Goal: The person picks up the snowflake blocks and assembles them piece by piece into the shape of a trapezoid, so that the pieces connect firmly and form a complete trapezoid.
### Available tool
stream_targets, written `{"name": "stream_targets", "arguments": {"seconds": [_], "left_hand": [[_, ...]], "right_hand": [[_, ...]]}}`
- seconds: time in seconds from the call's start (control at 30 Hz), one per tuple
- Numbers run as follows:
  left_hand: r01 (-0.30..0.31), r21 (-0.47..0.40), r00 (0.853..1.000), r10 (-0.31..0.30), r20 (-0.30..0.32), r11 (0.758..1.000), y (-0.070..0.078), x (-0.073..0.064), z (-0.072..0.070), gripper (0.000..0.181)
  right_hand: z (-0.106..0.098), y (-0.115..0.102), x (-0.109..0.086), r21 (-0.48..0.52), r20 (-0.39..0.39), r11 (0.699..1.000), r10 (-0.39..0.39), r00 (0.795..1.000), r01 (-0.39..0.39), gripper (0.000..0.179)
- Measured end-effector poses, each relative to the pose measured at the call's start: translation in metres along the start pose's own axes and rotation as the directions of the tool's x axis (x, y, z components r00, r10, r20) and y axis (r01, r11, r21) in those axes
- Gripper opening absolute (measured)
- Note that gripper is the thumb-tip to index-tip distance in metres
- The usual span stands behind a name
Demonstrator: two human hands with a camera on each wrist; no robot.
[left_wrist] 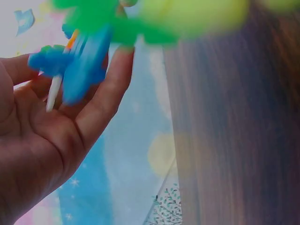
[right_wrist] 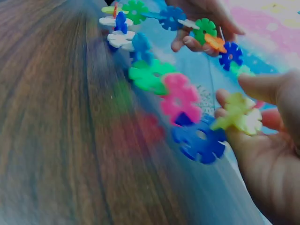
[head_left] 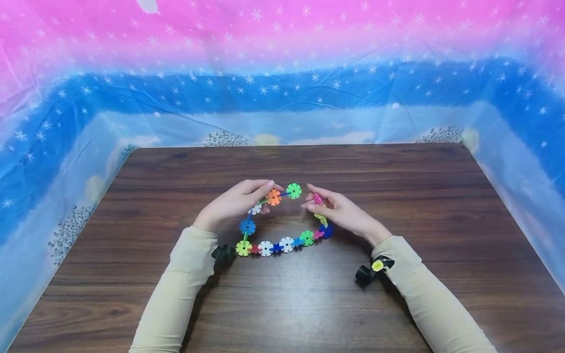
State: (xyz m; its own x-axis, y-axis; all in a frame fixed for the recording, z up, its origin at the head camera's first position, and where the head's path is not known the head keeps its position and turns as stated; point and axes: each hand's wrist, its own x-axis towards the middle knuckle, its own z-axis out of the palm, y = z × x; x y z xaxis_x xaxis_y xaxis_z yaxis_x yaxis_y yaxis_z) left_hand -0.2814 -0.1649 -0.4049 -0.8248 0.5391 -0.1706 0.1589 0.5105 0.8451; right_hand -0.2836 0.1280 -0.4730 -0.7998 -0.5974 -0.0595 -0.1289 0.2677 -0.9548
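A chain of interlocking notched plastic discs hangs between both hands above the table, bent into an unclosed loop. My left hand (head_left: pixel 234 200) grips its left part near an orange disc (head_left: pixel 273 197), with a green disc (head_left: pixel 294 191) at the free end beyond. Facing it, my right hand (head_left: pixel 344 213) holds the other end, by a pink disc (head_left: pixel 317 198) and yellow discs (right_wrist: pixel 236 115). A gap separates the green end from the right fingertips. Along the bottom run white discs (head_left: pixel 266 248), blue ones and a lime disc (head_left: pixel 243 248). In the left wrist view, a blue disc (left_wrist: pixel 89 65) fronts the palm.
The brown wood-grain table (head_left: pixel 282 304) lies beneath the hands. A pink and blue snowflake-print cloth (head_left: pixel 282 88) surrounds its far and side edges. Each wrist carries a small black camera (head_left: pixel 365 274) on a strap.
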Motion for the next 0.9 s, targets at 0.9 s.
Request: {"name": "stream_targets", "arguments": {"seconds": [0.9], "left_hand": [[-0.04,-0.007,0.993,0.041,0.114,0.999,-0.006,0.012,0.017,0.022]], "right_hand": [[0.006,-0.014,-0.003,-0.351,0.185,0.906,-0.178,0.966,0.234,0.036]]}}
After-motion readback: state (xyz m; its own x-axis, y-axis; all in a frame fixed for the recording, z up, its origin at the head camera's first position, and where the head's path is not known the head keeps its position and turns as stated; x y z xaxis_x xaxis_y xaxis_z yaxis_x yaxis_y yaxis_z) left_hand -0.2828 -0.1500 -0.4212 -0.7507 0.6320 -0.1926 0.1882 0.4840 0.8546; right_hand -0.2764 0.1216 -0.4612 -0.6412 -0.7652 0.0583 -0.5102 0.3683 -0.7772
